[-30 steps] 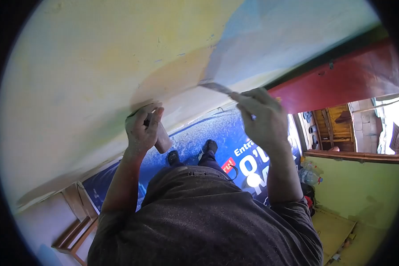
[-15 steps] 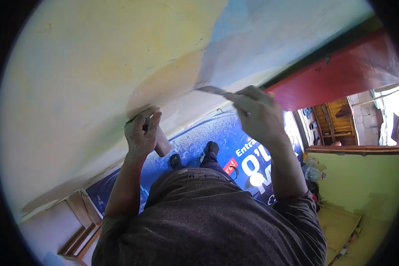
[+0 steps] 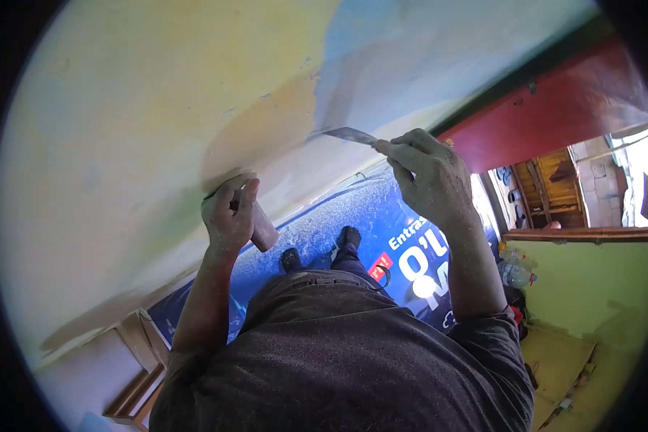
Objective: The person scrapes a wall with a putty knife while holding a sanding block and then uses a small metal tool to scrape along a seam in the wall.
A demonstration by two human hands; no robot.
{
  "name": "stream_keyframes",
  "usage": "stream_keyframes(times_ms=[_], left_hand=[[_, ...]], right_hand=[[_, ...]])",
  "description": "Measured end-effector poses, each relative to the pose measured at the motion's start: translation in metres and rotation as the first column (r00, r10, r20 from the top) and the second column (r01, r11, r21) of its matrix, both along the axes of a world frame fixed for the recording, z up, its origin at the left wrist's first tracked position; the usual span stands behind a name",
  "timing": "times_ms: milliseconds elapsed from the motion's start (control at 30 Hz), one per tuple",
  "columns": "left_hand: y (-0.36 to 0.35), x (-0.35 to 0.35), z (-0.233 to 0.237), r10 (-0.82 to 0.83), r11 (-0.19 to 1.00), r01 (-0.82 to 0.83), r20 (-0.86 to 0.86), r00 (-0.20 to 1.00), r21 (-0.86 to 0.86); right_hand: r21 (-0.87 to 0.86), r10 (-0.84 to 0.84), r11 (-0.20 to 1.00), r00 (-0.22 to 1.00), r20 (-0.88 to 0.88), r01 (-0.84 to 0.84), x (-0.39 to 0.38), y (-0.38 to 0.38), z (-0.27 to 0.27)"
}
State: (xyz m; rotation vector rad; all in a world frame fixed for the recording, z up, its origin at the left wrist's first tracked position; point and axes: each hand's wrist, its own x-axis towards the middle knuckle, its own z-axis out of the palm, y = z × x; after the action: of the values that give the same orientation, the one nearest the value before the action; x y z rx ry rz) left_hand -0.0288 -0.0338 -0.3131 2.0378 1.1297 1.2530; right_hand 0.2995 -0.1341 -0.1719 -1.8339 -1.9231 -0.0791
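The painted wall [image 3: 158, 93] in front of me carries patches of yellow, blue and bare white, with small chipped marks. My right hand [image 3: 432, 173] grips a putty knife [image 3: 351, 135] by its handle, which the fingers mostly hide. The blade points left, its tip at or very near the wall beside the edge of the blue patch. Lower on the left, my left hand [image 3: 227, 216] is closed around a brownish sanding block [image 3: 264, 234] whose end sticks out below the fingers. That hand is close against the wall; whether the block touches it is hidden.
A blue printed banner [image 3: 374, 209], covered in whitish dust, lies on the floor under my feet. On the right are a red panel [image 3: 554, 108], an opening with a wooden sill [image 3: 583, 235] and plastic bottles [image 3: 515, 272]. A wooden frame [image 3: 133, 396] stands lower left.
My right hand has moved slightly right, with the putty knife still in it and its blade showing more clearly. My left hand stays nearly in place with the sanding block. The view has shifted slightly.
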Motion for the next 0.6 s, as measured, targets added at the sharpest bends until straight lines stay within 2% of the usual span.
stream_keyframes(times_ms=[133,233,367,433,533,600], left_hand=[[0.003,0.001,0.001,0.012,0.999,-0.011,-0.014,1.000,0.052],[0.001,0.001,-0.003,0.036,0.999,-0.036,-0.001,0.999,-0.010],[0.003,0.002,-0.007,0.037,0.999,-0.037,0.013,0.999,0.014],[0.003,0.000,-0.002,0.033,0.999,-0.032,-0.031,0.999,0.036],[0.002,0.004,-0.004,0.034,0.998,-0.033,0.031,0.999,-0.046],[0.004,0.005,-0.004,0.017,0.999,-0.018,0.026,1.000,0.036]], right_hand=[[-0.008,-0.039,0.999,0.999,-0.003,0.039,0.011,-0.002,0.008],[-0.030,0.006,1.000,0.999,0.033,-0.005,0.002,0.004,-0.009],[0.015,-0.030,0.999,0.999,-0.011,0.031,0.017,-0.003,-0.009],[-0.016,-0.035,0.999,0.999,0.010,0.036,0.014,0.001,-0.011],[-0.137,0.014,0.991,0.998,0.065,-0.005,0.005,0.009,-0.039],[-0.092,0.032,0.995,0.999,0.011,-0.031,0.006,0.008,-0.043]])
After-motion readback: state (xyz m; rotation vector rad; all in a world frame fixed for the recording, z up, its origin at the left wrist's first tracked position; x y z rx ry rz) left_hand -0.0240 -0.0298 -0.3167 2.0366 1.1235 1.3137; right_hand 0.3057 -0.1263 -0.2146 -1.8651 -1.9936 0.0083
